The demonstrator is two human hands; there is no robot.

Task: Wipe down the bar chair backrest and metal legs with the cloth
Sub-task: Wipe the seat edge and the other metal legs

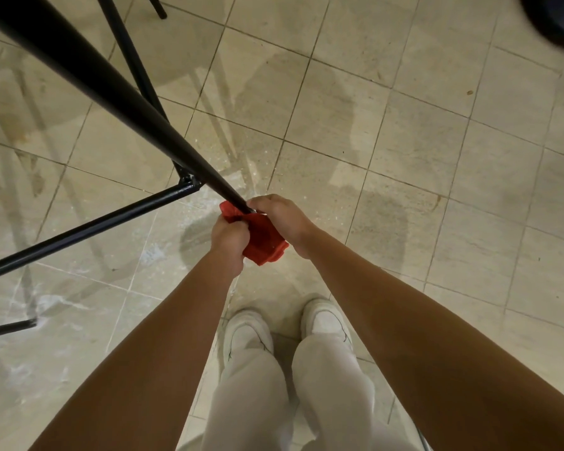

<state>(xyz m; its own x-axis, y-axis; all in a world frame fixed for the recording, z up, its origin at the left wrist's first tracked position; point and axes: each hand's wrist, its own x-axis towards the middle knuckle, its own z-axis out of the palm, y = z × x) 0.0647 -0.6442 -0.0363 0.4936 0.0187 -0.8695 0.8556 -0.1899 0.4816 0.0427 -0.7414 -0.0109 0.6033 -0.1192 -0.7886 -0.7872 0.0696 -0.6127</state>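
Cloth point(263, 237), red, lies bunched between both hands at the lower end of a black metal leg point(118, 99). Left hand point(230, 242) is fisted around the cloth's near portion. Right hand point(279, 219) is curled over the leg tip and the cloth's far edge. Crossbar point(88, 222) joins the leg just beyond the hands. Tiled floor point(404, 157) lies beneath.

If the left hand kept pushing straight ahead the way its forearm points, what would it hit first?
Most likely the black chair leg: the left hand, gripping the red cloth, sits right at its lower end. Beyond lies the crossbar joint, though depth is unclear.
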